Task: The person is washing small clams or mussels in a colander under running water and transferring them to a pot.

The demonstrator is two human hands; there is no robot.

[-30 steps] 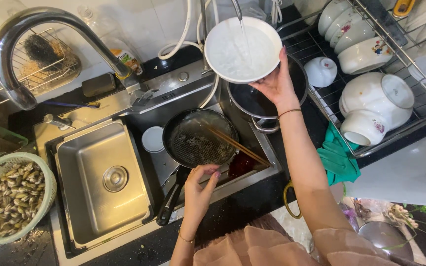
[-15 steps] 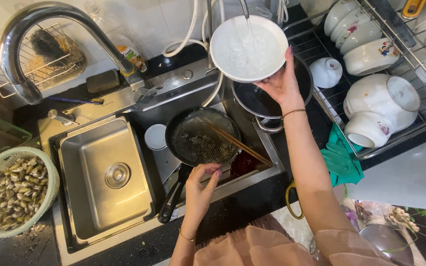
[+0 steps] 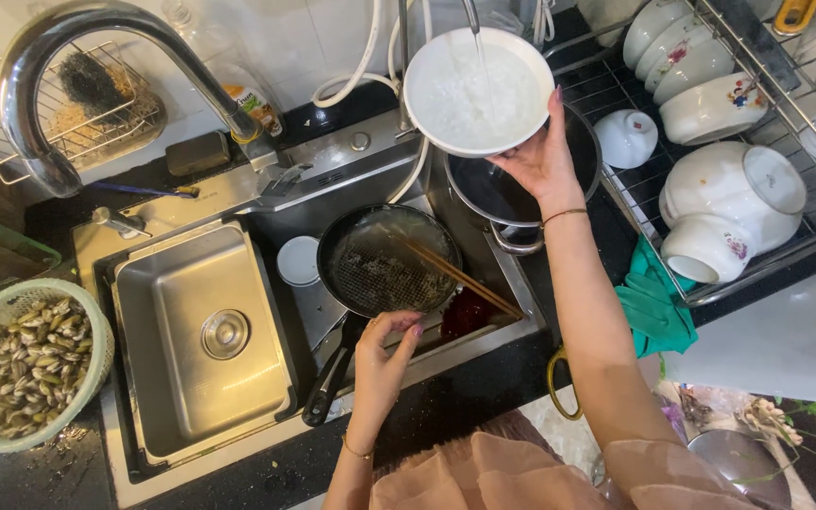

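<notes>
**White bowl held under running water above the sink**

The white bowl [image 3: 479, 90] sits at about 1 o'clock from the middle of the view, tipped up toward the camera, with a thin stream of water falling into it from a narrow spout at 12 o'clock. The right hand [image 3: 540, 161] holds it from below, fingers curled on the rim at the bowl's 4 o'clock edge. Directly under the bowl lies a dark pot [image 3: 521, 194] with a metal rim, resting in the sink's right basin.

At 7 o'clock from the bowl is a black frying pan [image 3: 384, 260] with a pair of wooden chopsticks [image 3: 455, 276] laid across it. The left hand [image 3: 382, 354] hovers at the pan's 6 o'clock side, fingers loosely bent, just beside the pan's handle; whether it touches the handle I cannot tell. A small white lid [image 3: 298, 261] lies at the pan's 9 o'clock.

Further out at 9 o'clock is a steel basin [image 3: 205, 340], and beyond it a pale basket of clams [image 3: 25, 364]. At 3 o'clock a wire dish rack [image 3: 805, 179] holds white bowls, with a green cloth [image 3: 658, 307] below it on the tabletop.
</notes>
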